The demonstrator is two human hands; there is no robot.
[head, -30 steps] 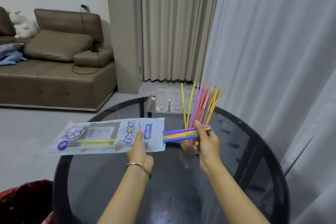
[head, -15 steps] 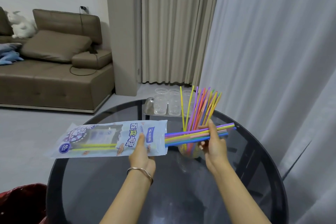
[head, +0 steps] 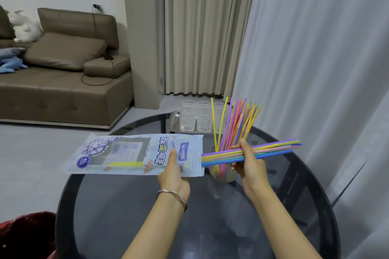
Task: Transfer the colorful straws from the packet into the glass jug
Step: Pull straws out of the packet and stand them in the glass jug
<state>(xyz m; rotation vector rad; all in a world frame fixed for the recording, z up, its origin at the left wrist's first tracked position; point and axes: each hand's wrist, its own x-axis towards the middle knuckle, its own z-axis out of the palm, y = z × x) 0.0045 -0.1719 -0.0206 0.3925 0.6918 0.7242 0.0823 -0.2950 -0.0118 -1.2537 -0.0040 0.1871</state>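
Glass-topped and dark, a round table (head: 147, 227) lies beneath a person's two bare hands. Left hand (head: 172, 176), with a thin metal bracelet (head: 171, 194) at the wrist, grips a pale blue printed packet (head: 134, 154) near its open end, thumb pressed flat on the front. The packet stretches out level to the left of that hand, and a yellow straw (head: 126, 164) shows through its clear window.

Right hand (head: 250, 164) is curled round a bundle of colourful straws (head: 273, 148), thumb on top and fingers underneath. The bundle lies almost level. Its left ends meet the packet's mouth just right of the left hand, and its other ends reach well past the right hand.

Between the two hands and just below the bundle stands the glass jug (head: 223, 172), partly hidden by the right hand. More straws (head: 235, 124) fan upward from it, behind the right thumb.

Beyond the hands, clear cups (head: 188, 119) sit on a metal tray (head: 173, 121). Something red (head: 27, 235) sits low, left of the left forearm.
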